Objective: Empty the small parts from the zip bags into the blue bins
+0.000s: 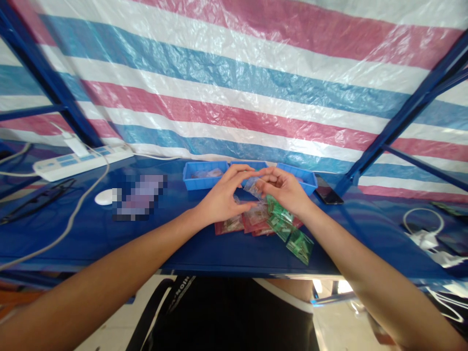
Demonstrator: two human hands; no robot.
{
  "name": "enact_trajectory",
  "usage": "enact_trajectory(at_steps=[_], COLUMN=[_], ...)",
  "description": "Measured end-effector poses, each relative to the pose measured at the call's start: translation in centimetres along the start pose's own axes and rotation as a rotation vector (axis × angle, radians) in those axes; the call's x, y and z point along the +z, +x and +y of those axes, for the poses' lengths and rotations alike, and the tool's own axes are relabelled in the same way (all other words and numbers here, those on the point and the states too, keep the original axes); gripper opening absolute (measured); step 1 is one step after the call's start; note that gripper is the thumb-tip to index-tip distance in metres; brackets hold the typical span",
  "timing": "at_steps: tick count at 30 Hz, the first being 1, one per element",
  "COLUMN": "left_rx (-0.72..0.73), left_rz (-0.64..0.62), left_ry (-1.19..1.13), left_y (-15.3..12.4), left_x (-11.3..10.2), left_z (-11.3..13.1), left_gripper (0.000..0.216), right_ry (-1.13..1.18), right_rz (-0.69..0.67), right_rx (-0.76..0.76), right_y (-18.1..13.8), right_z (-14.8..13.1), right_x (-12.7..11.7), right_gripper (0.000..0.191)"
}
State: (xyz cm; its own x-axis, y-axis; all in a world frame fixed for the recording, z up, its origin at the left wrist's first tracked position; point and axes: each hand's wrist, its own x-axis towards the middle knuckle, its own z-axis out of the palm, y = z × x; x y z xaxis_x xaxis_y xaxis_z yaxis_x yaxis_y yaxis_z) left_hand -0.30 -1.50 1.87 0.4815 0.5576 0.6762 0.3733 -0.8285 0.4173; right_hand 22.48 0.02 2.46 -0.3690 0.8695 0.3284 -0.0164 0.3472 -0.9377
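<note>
My right hand (287, 191) has its fingers closed on a small clear plastic bag (252, 186). Opposite it, my left hand (223, 197) curves around with thumb and fingers apart; its fingertips reach the right fingertips at the bag's upper side. Whether they touch the bag I cannot tell. Beneath both hands lie red-tinted bags (234, 225) and green-tinted bags (300, 245) holding small, slim metallic-looking pieces. Just behind the hands stand a left blue bin (201, 183) with clear bags inside, a middle blue bin (248, 165), partly hidden, and a right blue bin (309, 184).
On the blue table (183, 248), a white power strip (84, 163) and cable lie left, near a white rounded object (106, 196) and a blurred-out item (141, 197). A dark phone (329, 190) lies right of the bins. White chargers (424, 239) sit far right.
</note>
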Motion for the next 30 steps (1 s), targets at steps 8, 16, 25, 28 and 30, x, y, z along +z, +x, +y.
enact_trajectory(at_steps=[8, 16, 25, 28, 30], left_rx=[0.048, -0.198, -0.085, 0.04, 0.065], left_rz=[0.099, 0.113, -0.011, -0.031, -0.001], left_ry=[0.054, 0.033, -0.011, 0.05, 0.058], left_y=[0.1, -0.1, 0.0, 0.1, 0.1], left_x=[-0.9, -0.6, -0.1, -0.3, -0.5], left_z=[0.4, 0.4, -0.3, -0.5, -0.7], left_gripper=[0.011, 0.023, 0.063, 0.047, 0.028], right_ry=[-0.011, -0.087, 0.03, 0.029, 0.024], right_rz=[-0.074, -0.047, -0.021, -0.019, -0.043], right_rx=[0.026, -0.025, 0.005, 0.024, 0.045], right_y=[-0.2, -0.2, 0.2, 0.2, 0.1], right_z=[-0.4, 0.0, 1.3, 1.1, 1.0], right_x=[0.2, -0.1, -0.5, -0.6, -0.5], right_gripper=[0.038, 0.036, 0.043, 0.048, 0.047])
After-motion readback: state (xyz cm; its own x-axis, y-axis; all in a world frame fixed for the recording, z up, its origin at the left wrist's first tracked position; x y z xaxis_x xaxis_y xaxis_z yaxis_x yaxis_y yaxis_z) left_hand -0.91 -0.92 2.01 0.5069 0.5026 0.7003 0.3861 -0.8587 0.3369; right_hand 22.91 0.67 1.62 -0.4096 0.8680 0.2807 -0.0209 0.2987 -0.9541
